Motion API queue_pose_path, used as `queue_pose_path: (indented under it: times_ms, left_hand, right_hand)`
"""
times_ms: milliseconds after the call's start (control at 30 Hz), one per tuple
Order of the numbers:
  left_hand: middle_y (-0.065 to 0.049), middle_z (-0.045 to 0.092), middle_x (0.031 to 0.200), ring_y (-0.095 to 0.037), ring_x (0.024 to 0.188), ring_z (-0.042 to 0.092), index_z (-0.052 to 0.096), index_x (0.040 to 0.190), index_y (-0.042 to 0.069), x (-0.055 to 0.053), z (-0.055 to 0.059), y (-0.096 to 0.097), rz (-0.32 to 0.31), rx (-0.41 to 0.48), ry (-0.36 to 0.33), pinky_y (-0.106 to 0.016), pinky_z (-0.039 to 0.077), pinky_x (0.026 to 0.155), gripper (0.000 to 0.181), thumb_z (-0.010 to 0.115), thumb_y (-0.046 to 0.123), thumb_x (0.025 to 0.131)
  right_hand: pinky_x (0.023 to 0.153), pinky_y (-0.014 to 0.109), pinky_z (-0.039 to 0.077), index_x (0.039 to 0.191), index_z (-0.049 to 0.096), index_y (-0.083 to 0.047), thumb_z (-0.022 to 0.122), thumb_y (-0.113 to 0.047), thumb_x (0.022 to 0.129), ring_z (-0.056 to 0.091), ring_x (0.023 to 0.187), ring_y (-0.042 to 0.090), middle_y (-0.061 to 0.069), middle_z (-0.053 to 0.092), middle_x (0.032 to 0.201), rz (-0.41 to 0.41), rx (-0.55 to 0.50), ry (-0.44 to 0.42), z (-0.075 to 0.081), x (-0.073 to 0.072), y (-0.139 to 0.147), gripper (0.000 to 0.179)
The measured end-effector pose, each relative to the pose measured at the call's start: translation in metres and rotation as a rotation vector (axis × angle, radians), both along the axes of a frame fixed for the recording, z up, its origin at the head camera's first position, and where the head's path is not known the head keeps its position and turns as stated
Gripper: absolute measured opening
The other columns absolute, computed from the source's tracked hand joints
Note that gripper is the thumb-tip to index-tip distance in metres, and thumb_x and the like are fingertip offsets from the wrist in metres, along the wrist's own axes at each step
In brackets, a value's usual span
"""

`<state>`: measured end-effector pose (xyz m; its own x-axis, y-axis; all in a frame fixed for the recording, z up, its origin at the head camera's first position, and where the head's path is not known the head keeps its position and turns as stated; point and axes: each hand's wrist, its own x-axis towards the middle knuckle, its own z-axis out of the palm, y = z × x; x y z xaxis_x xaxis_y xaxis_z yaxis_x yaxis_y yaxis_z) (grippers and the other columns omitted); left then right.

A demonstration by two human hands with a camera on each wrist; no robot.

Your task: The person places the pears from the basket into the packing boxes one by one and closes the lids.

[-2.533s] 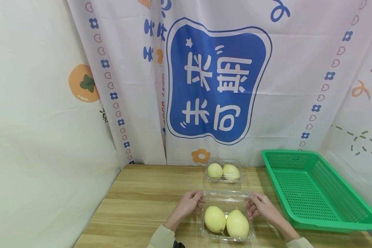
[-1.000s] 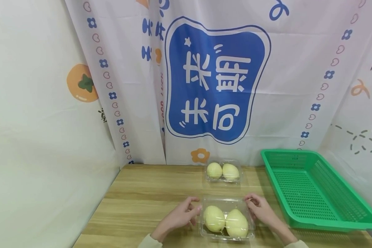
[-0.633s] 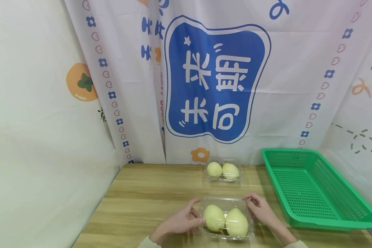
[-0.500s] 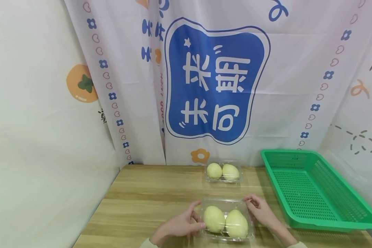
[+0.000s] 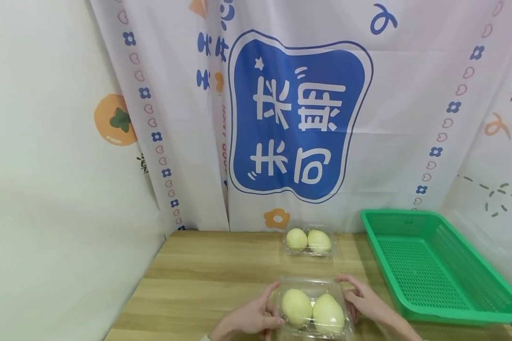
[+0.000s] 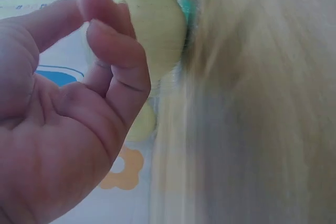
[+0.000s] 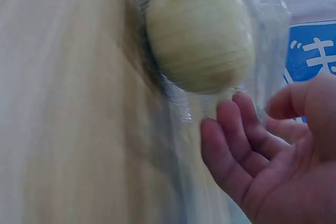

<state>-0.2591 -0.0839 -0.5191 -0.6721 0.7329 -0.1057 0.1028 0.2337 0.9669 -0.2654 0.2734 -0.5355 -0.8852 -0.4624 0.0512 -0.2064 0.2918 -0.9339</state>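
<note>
A clear plastic clamshell box with its lid down holds two pale yellow pears near the front of the table. My left hand grips the box's left side, thumb at the near corner and index finger toward the far one. At the opposite side my right hand holds the box, its index finger along the far right corner. One pear shows through the plastic beside the right fingertips in the right wrist view. Both wrist views are blurred; whether the box touches the table is unclear.
Farther back, against the printed curtain, stands a second clear box with two pears. A green perforated basket sits on the right of the wooden table.
The box's raised lid came down over the pears. Afterward the left hand moved forward along the left side, and the right hand shifted from the far corner to grip the right side.
</note>
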Motion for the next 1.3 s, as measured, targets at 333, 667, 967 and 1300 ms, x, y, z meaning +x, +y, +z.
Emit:
queue_pose_path:
  times_ms: [333,667,967,1300]
  left_hand:
    - [-0.01,0.069,0.078,-0.01,0.054,0.061,-0.012,0.156,0.014,0.003,-0.002,0.003,-0.037,0.032,-0.032,-0.023,0.054,0.049,0.098,0.063,0.013,0.094]
    - [-0.001,0.067,0.073,-0.008,0.053,0.06,-0.012,0.156,0.009,0.001,-0.003,0.007,-0.025,0.055,-0.081,-0.018,0.05,0.048,0.089,0.056,0.012,0.098]
    - [-0.015,0.068,0.075,-0.013,0.054,0.06,-0.002,0.157,0.009,-0.004,-0.005,0.009,0.086,0.043,-0.047,-0.02,0.048,0.048,0.087,0.06,0.009,0.095]
    - [-0.011,0.066,0.077,-0.017,0.059,0.058,0.006,0.156,0.011,-0.005,-0.005,0.014,0.209,0.051,-0.057,-0.021,0.047,0.048,0.086,0.06,0.0,0.09]
  right_hand:
    - [0.05,0.045,0.057,0.152,0.017,0.001,0.046,-0.016,0.104,0.062,0.054,0.012,0.004,0.063,0.069,0.074,-0.028,-0.088,0.003,0.008,0.006,0.059]
    - [0.051,0.026,0.053,0.142,0.033,0.006,0.054,-0.016,0.101,0.059,0.059,0.011,0.002,0.058,0.073,-0.148,-0.093,-0.132,-0.002,0.008,-0.001,0.051]
    - [0.069,0.037,0.06,0.149,0.022,0.003,0.052,-0.013,0.101,0.064,0.074,0.015,0.004,0.06,0.086,0.008,-0.087,-0.146,0.002,0.007,0.007,0.059]
    - [0.064,0.036,0.06,0.156,-0.015,-0.02,0.05,-0.008,0.1,0.064,0.07,0.015,0.015,0.062,0.094,0.238,-0.195,-0.33,-0.001,0.015,0.012,0.087]
